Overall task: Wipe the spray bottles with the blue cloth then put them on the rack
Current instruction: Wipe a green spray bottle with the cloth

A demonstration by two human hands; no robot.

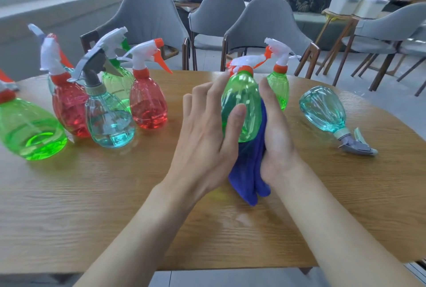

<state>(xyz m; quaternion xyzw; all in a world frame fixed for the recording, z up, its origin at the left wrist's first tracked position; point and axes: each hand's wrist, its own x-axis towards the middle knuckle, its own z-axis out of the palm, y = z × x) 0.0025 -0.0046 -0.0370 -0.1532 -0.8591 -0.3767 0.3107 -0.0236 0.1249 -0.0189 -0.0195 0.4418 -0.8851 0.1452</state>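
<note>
- The left hand (207, 130) is released: its fingers are spread and straight, and its thumb lies flat on the near face of the green spray bottle (242, 104).
- The right hand (276, 137) presses the blue cloth (249, 176) against the bottle's opposite side. One digit lies straight up the bottle wall and the rest are hidden behind it, so I cannot tell whether this hand is clasped.
- The green spray bottle stands between the two palms with its long axis near upright. Its base is low toward the wrists, and its orange collar and white trigger head sit above the fingertips. The head is blurred.
- The cloth hangs from under the right palm down to the wooden table (92, 194).
- Just beyond the right hand's fingertips, a second green bottle (277, 88) stands upright.
- Well out from the right hand, a teal bottle (325, 111) lies on its side with its grey head pointing toward the near table edge.
- Out past the left hand stand a red bottle (148, 107) and a grey-headed teal bottle (109, 123), with more red and green ones beyond them.
</note>
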